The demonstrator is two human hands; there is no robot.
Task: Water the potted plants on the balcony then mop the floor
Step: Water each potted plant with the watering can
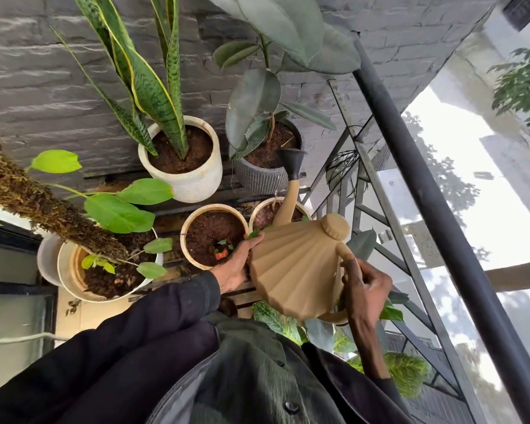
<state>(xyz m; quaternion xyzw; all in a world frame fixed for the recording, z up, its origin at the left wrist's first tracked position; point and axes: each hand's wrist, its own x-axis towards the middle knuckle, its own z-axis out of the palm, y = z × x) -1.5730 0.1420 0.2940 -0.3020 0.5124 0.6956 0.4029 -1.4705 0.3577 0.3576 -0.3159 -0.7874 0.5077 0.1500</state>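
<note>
1. Right hand (364,286) curled around the looped handle of the tan watering can (291,270), fingers clamped on it, wrist bent, forearm rising from the lower right.
2. Left hand (236,264) flat against the can's ribbed left side, fingers spread and pressed to it, dark sleeve (135,332) reaching in from the lower left.
3. Can tilted forward between both hands, black funnel-tipped spout (292,163) reaching over the rim of the dark ribbed pot (260,179) beyond the hands.
4. Just past the left hand, a tan pot (190,221) of brown soil; farther beyond, a white pot (196,185) with a snake plant (147,84).
5. Well left of the left hand, a white pot with a mossy pole (37,203).
</note>
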